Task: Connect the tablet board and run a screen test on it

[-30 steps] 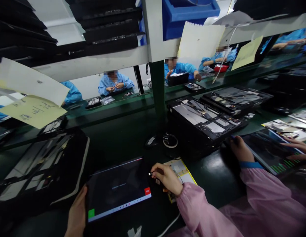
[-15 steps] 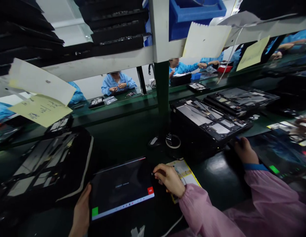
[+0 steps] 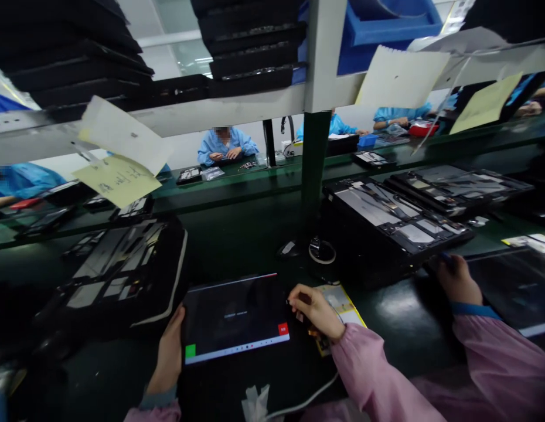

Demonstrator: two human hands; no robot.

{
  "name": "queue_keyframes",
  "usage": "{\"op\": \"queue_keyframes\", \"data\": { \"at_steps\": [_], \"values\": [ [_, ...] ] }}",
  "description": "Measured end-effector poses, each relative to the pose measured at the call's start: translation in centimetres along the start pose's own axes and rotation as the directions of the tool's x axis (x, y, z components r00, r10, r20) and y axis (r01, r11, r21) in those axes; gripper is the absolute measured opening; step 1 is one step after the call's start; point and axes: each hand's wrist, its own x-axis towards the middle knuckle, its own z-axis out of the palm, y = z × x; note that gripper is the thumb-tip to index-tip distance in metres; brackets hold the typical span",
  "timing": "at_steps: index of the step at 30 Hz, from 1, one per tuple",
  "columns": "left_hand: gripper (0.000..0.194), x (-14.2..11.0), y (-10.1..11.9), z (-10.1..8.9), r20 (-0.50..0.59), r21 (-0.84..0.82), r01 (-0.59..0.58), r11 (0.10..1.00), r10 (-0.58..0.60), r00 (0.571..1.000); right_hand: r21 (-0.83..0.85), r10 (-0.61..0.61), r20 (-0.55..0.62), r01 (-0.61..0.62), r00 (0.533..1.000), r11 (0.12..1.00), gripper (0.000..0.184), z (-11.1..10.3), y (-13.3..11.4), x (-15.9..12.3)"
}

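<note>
Dim bench (image 3: 402, 337), glare (right of centre), blurred lower-left corner

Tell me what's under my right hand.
A yellow-edged board partly shows beyond your right hand; whatever lies directly beneath the hand and wrist is covered and cannot be seen.

One black tablet (image 3: 235, 321), landscape, screen lit with green and red lower-corner squares, is just left of one small, partly hidden connector (image 3: 288, 302).

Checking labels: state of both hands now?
Left hand: against left edge of the tablet; grip unclear.
Right hand: closed, pinching a small plug.
</note>
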Motion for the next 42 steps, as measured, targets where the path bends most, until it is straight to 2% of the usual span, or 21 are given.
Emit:
{"op": "queue_keyframes", "data": {
  "at_steps": [5, 10, 14, 23, 29, 35, 42],
  "values": [
    [0.034, -0.4, 0.4, 0.8, 0.044, -0.150, 0.047, 0.988, -0.041, 0.998, -0.067, 0.001, 0.012, -0.001, 1.000, 0.998, 0.047, -0.4, 0.3, 0.0],
    [0.038, -0.4, 0.5, 0.8, 0.258, -0.260, 0.076, 0.963, -0.007, 0.966, -0.191, -0.041, -0.032, 0.034, 0.999, 0.981, 0.046, -0.8, 0.7, -0.2],
    [0.038, -0.3, 0.4, 0.6, 0.343, -0.301, 0.088, 0.950, 0.022, 0.939, -0.263, -0.045, -0.037, 0.034, 0.998, 0.964, 0.048, -1.0, 0.9, -0.2],
    [0.042, 0.4, 0.2, 0.5, 0.318, -0.318, 0.103, 0.943, 0.004, 0.948, -0.499, -0.113, -0.005, 0.095, 0.994, 0.861, 0.046, -1.3, 0.9, 0.2],
    [0.051, 0.3, 0.3, 0.5, 0.352, -0.299, 0.093, 0.950, 0.019, 0.936, -0.667, -0.269, -0.021, 0.187, 0.963, 0.721, 0.038, -1.1, 0.7, 0.1],
    [0.048, 0.4, 0.0, 0.4, 0.297, -0.283, 0.086, 0.955, 0.002, 0.955, -0.724, -0.374, 0.008, 0.264, 0.927, 0.638, 0.031, -0.8, 0.7, -0.1],
    [0.046, 0.8, -0.2, 0.3, 0.308, -0.277, 0.086, 0.957, 0.003, 0.951, -0.725, -0.418, 0.017, 0.299, 0.908, 0.621, 0.026, -0.5, 0.3, -0.3]
  ]
}}
